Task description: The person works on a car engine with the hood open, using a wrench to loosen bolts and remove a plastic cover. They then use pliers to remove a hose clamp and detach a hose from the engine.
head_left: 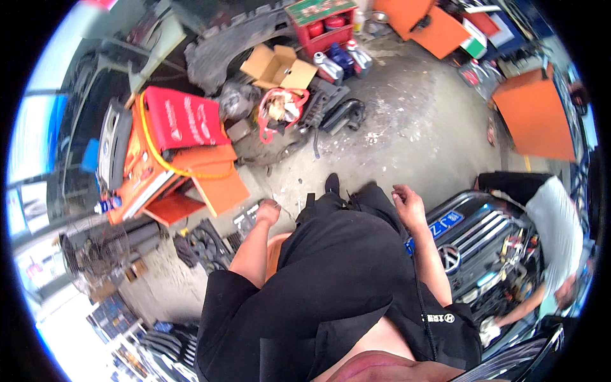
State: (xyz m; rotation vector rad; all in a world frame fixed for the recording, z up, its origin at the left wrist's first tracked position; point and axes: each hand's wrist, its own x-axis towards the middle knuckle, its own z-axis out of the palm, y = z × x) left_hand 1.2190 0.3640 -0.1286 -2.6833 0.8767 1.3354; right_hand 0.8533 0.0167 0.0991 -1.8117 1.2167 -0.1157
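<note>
My left hand [268, 211] hangs at my left side over the floor, its fingers curled in with nothing showing in them. It is nearest to an orange cabinet door [219, 191] and small dark parts [247, 219] on the floor, apart from both. My right hand [407, 202] is raised a little at my right side, fingers loosely bent and apart, holding nothing. Close beyond it is the front of a dark car [468, 235] with a blue plate [447, 221]. The hand looks apart from the car.
A person in a grey shirt [557, 219] leans over the engine bay. An orange cart [207, 159] with a red cover [181, 118] stands left. Ahead lie an open cardboard box [280, 69], a red bag [282, 109], bottles [342, 60] and black car parts [344, 116]. Orange panels [534, 114] stand right.
</note>
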